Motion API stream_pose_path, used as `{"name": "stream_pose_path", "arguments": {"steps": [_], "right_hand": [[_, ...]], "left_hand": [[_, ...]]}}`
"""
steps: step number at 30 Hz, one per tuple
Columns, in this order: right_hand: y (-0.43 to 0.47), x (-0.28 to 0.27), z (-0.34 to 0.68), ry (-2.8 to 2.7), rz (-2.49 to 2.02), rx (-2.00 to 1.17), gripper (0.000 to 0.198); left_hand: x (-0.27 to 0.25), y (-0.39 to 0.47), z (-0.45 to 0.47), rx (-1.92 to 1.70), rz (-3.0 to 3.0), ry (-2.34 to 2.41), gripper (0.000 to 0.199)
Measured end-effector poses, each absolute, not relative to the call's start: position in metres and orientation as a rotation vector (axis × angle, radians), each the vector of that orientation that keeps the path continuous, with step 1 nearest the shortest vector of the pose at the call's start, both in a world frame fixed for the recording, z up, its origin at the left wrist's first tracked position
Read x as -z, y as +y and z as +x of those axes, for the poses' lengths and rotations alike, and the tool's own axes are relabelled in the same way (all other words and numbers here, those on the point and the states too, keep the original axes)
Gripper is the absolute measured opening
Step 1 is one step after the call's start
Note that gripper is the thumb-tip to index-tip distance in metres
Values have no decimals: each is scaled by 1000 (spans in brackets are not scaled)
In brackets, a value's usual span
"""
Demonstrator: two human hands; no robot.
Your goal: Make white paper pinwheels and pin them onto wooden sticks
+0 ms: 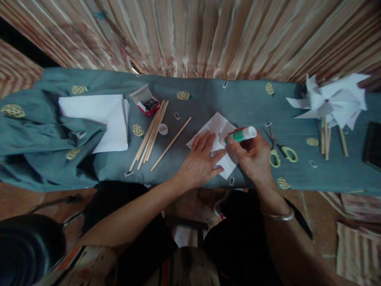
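A square of white paper (227, 166) with slits or creases lies on the cloth in front of me, turned with a corner toward me. My left hand (201, 159) rests flat on its left part, fingers spread. In my right hand (253, 155) is a green and white glue stick (239, 135), held tilted with its tip at the middle of the paper. The hands hide parts of the sheet. A small white cap (162, 129) sits left of the paper, near a single wooden stick (171, 143).
Several wooden sticks (150, 137) lie left, below an open box of small metal pins (149, 104). A paper stack (111, 127) is farther left. Scissors (279, 147) with green handles lie right, then white paper pinwheels (327, 101) and a dark object (372, 145). Corrugated metal (190, 39) stands behind.
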State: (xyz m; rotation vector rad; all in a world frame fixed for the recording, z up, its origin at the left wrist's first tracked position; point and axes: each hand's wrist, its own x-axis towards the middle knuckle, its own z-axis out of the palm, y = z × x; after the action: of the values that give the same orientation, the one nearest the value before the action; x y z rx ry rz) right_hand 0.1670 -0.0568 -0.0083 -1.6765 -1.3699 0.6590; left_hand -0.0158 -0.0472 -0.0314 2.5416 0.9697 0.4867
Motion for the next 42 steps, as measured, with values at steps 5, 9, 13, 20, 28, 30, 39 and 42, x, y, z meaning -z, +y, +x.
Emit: {"name": "stream_pose_path", "arguments": {"steps": [5, 9, 13, 20, 28, 30, 39, 42], "right_hand": [[-58, 5, 165, -1461, -1772, -534, 30], [-57, 2, 162, -1476, -1785, -517, 30], [-56, 2, 161, -1478, -1794, -523, 28], [-57, 0, 159, -1512, -1783, -550, 27], [-56, -2, 158, -1586, -1802, -519, 31], [-56, -2, 157, -1611, -1794, -484, 33], [-56, -4, 156, -1717, -1763, -435, 32], [-55, -5, 157, -1755, -1759, -424, 34]], "left_hand": [[33, -48, -15, -472, 2549, 973, 56], [31, -48, -15, -467, 2550, 985, 56], [30, -48, -14, -444, 2555, 988, 55], [32, -48, -14, -460, 2551, 982, 56], [33, -48, -14, -468, 2570, 982, 52], [32, -48, -14, -463, 2580, 977, 51], [28, -48, -15, -443, 2597, 979, 47], [30, -48, -14, -448, 2600, 983, 48]]}}
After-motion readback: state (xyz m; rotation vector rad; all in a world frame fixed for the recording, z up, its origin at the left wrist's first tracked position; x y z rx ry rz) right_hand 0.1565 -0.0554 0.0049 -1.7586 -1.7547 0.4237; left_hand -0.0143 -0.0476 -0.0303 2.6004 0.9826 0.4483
